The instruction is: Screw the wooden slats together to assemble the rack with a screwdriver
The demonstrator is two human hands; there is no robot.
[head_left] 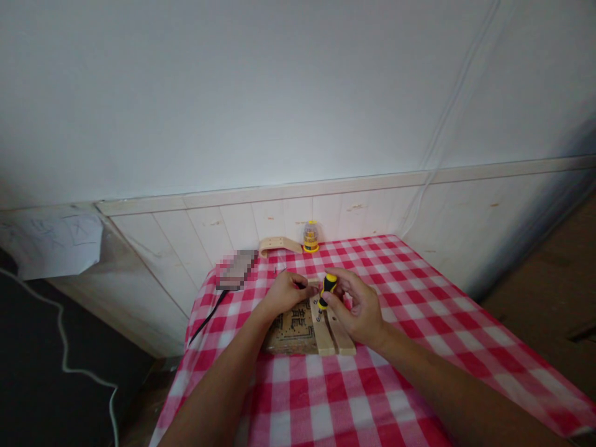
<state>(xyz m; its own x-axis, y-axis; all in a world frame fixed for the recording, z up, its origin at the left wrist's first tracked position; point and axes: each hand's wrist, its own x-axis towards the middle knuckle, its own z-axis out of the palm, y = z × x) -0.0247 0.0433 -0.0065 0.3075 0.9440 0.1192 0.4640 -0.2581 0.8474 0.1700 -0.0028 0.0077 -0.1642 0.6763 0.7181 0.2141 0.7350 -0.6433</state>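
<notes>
My right hand [356, 307] grips a yellow and black screwdriver [327, 290], its tip pointing down at pale wooden slats [331, 335]. These slats lie on a printed wooden board [292, 328] on the red and white checked tablecloth [410, 323]. My left hand [284, 292] rests curled on the board's far left edge, fingers pinched near the screwdriver tip. What it pinches is too small to make out.
A yellow screwdriver bit holder [310, 237] and a curved wooden piece [278, 246] stand at the table's far edge against the pale panelled wall. A blurred grey object [236, 270] with a black cable [208, 318] lies at the far left corner. A white cord [65, 354] hangs left.
</notes>
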